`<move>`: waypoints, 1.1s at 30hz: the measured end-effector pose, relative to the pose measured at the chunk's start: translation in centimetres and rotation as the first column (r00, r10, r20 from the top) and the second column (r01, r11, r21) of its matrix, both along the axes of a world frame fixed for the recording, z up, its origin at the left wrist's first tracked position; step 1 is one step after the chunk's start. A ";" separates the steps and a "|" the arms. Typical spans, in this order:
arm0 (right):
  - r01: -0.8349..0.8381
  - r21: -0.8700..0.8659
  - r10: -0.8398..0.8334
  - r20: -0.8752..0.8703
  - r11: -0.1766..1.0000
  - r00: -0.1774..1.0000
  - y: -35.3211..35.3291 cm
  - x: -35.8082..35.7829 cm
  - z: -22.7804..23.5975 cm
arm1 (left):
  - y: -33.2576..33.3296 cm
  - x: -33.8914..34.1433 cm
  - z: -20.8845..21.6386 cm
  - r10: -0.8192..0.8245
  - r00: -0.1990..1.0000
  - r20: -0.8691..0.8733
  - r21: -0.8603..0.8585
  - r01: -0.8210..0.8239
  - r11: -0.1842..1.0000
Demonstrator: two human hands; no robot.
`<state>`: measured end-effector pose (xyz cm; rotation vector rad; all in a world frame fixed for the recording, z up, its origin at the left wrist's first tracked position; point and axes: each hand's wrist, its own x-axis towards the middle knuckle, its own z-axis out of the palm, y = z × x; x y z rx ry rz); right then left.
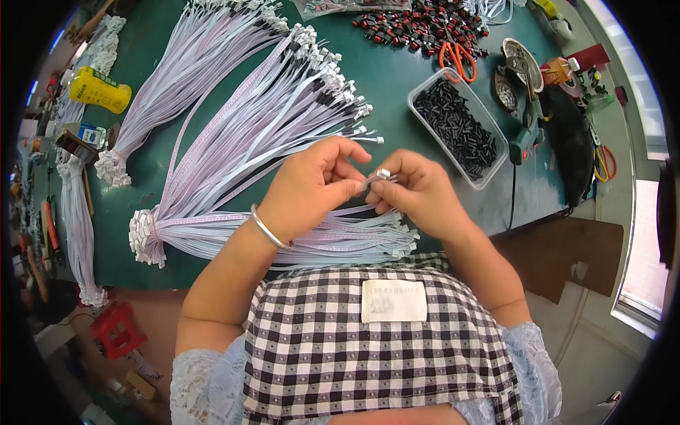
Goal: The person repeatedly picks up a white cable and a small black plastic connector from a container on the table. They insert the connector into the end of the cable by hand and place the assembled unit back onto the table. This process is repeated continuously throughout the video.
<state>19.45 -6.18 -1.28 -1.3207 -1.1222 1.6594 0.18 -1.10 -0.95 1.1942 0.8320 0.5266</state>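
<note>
In front of my chest, both hands come together at the end of a thin flat cable. The white connector (383, 174) on that cable stands up from between the thumb and fingers of my right hand (423, 191), which is closed on it. My left hand (315, 177) pinches just beside it, thumb against fingers, around the cable's wires; any small part inside the pinch is hidden. Under my hands lies a bundle of white and pinkish cables (283, 234). A second fan of cables (248, 117), many with black sleeves near their connectors, spreads beyond my left hand.
To the right stands a clear plastic box (501, 159) of short black tubes. Behind it are orange-handled scissors (459, 62) and a heap of red-and-black parts (418, 28). A green-handled tool (523, 138) with a cord lies farther right. A yellow bottle (99, 90) lies at left.
</note>
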 end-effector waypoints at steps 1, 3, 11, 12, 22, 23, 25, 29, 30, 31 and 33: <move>0.016 0.043 -0.016 0.016 0.999 1.000 0.1 0.0 0.1 | -0.1 0.2 0.3 0.019 0.998 -0.054 0.117 -0.013 0.993; 0.044 0.133 -0.052 0.050 0.990 0.997 0.5 0.2 0.2 | -0.2 0.6 1.0 0.075 0.987 -0.145 0.350 -0.019 0.937; -0.041 0.587 -0.445 0.655 0.809 0.611 1.3 8.3 1.8 | 4.2 1.4 1.6 0.489 0.847 -0.210 0.950 0.059 0.306; -0.143 0.589 -0.447 0.730 0.796 0.518 1.5 9.3 1.8 | 4.4 1.6 1.3 0.478 0.858 -0.189 0.949 0.034 0.314; -0.465 0.377 -0.353 0.925 0.801 0.141 2.7 10.0 -0.6 | 1.4 1.4 -0.3 0.270 0.872 -0.408 0.841 0.244 0.483; -0.462 0.355 -0.329 0.934 0.813 0.138 3.0 10.0 -0.6 | 0.7 1.4 0.1 0.245 0.880 -0.407 0.834 0.248 0.493; -0.464 0.316 -0.292 0.948 0.828 0.125 3.4 9.8 -0.4 | -0.5 1.5 0.0 0.155 0.854 -0.497 0.788 0.369 0.493; -0.463 0.304 -0.275 0.953 0.833 0.130 3.6 10.3 -0.8 | -2.0 2.0 -2.1 0.032 0.827 -0.561 0.743 0.487 0.460; -0.472 0.341 -0.309 0.940 0.813 0.145 3.6 10.5 -0.9 | -2.0 2.2 -2.3 0.008 0.824 -0.566 0.733 0.499 0.463; -0.480 0.377 -0.343 0.926 0.792 0.160 3.5 10.7 -0.9 | -2.0 2.3 -2.2 0.003 0.816 -0.578 0.723 0.511 0.465; -0.461 0.432 -0.385 0.902 0.775 0.198 3.4 10.8 -0.8 | -2.1 2.5 -2.0 -0.008 0.799 -0.602 0.703 0.534 0.470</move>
